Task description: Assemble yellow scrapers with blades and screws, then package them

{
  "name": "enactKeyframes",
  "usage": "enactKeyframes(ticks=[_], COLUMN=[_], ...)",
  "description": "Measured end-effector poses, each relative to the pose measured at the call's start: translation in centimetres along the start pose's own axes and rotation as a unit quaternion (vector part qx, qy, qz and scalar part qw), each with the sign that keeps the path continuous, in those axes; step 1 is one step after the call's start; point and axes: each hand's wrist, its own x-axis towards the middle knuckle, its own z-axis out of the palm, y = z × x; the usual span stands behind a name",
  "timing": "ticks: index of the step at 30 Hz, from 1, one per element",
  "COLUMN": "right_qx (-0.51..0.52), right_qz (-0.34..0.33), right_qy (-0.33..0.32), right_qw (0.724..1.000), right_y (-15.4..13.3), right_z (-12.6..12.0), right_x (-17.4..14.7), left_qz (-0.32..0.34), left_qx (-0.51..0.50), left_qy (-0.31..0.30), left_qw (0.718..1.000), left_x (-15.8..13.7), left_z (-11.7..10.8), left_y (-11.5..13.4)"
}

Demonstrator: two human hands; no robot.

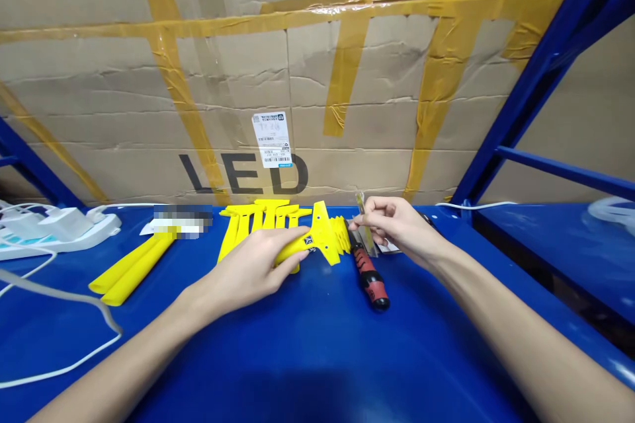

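My left hand (255, 264) is wrapped round the handle of a yellow scraper (325, 234), whose wide flat head points right and shows small holes. My right hand (389, 221) is closed in a pinch just above a red and black screwdriver (370, 277); anything between its fingertips is too small to make out. The screwdriver lies on the blue surface with its handle towards me. Behind my right fingers is a clear plastic bag (367, 238), partly hidden. A stack of small yellow pieces (340, 231) sits between the scraper head and the screwdriver.
Several yellow scraper handles (243, 221) lie behind my left hand. Two more yellow scrapers (131, 268) rest at the left. A white power strip (94, 231) with cables stands at the far left. A large taped carton (228, 92) closes off the back; blue rack posts (526, 79) flank it.
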Motion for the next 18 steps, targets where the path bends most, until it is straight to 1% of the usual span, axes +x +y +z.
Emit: enactKeyframes(ticks=[5, 8, 10, 13, 15, 18], right_qx=[0.066, 0.117, 0.134, 0.139, 0.147, 0.149], right_qz=[-0.001, 0.004, 0.006, 0.020, 0.033, 0.037], right_qy=[-0.018, -0.014, -0.003, 0.010, 0.019, 0.038], right_qw=[0.998, 0.993, 0.991, 0.990, 0.988, 0.987], right_y=[-0.2, -0.2, -0.2, 0.1, 0.2, 0.5], right_z=[0.7, 1.2, 1.6, 2.1, 2.5, 2.8], right_x=[-0.1, 0.0, 0.2, 0.5, 0.6, 0.8], left_qz=[0.007, 0.015, 0.035, 0.068, 0.073, 0.061], left_qx=[-0.001, 0.057, 0.101, 0.134, 0.141, 0.139], left_qy=[0.013, 0.027, 0.056, 0.091, 0.091, 0.073], left_qw=[1.000, 0.998, 0.993, 0.985, 0.983, 0.986], left_x=[-0.4, -0.6, -0.7, -0.6, -0.5, -0.5], left_z=[0.4, 0.9, 1.2, 1.5, 1.6, 1.4], left_y=[-0.2, -0.5, -0.6, -0.7, -0.7, -0.8])
